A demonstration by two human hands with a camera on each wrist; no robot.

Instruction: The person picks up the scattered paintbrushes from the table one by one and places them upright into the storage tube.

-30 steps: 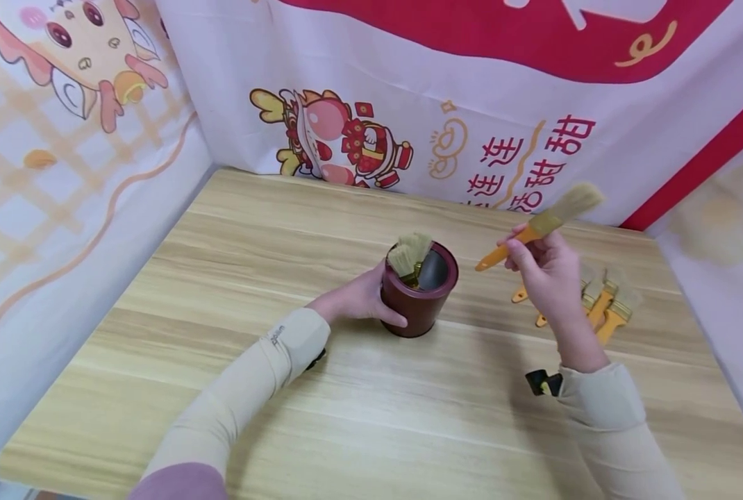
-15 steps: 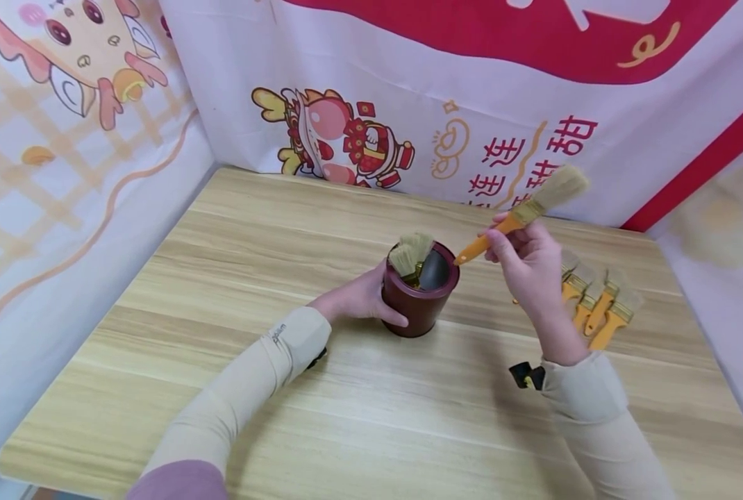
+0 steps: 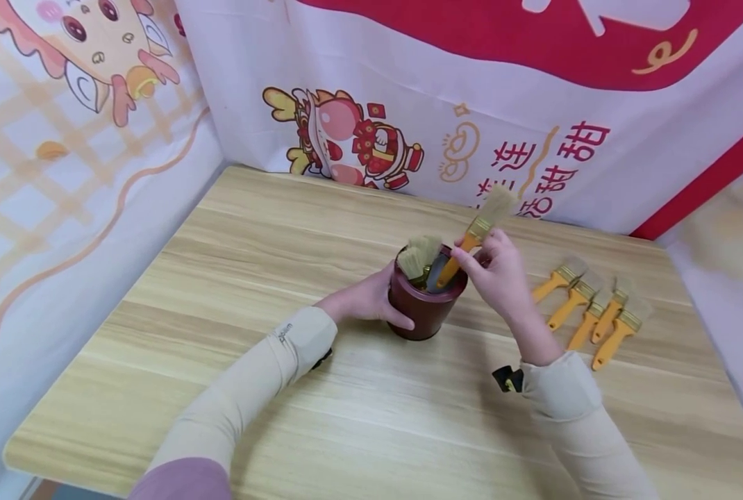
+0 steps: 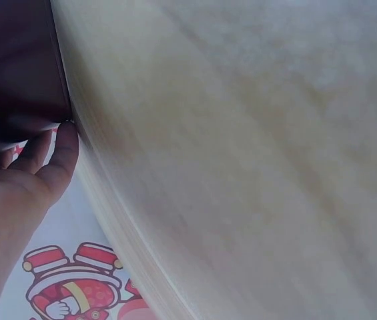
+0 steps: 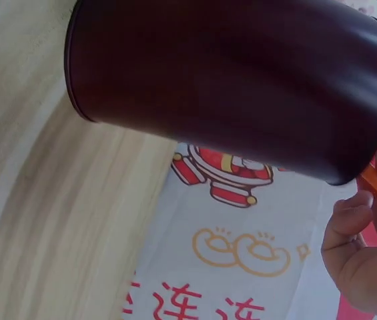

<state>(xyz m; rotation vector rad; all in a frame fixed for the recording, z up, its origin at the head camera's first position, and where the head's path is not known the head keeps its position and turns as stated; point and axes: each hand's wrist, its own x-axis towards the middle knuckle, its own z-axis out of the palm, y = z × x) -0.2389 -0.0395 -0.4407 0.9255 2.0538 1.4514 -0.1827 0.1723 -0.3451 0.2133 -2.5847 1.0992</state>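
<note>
My head view comes in bright and even, with a pale sheen on the light wood-grain tabletop (image 3: pixel 371 417) and a soft shadow beside the right beige fabric sleeve (image 3: pixel 562 389). My 2 wrist views look dimmer: the left is hazy and soft, and in the right the dark maroon cylindrical container (image 5: pixel 221 87) sinks almost to black, faintly highlighted.

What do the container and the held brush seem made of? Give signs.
Container: glossy, light streaking its side; perhaps plastic or coated metal. Held brush: smooth orange handle, wood or plastic, unclear; shiny gold-coloured ferrule, probably metal; matte pale bristles, likely fibre.
</note>
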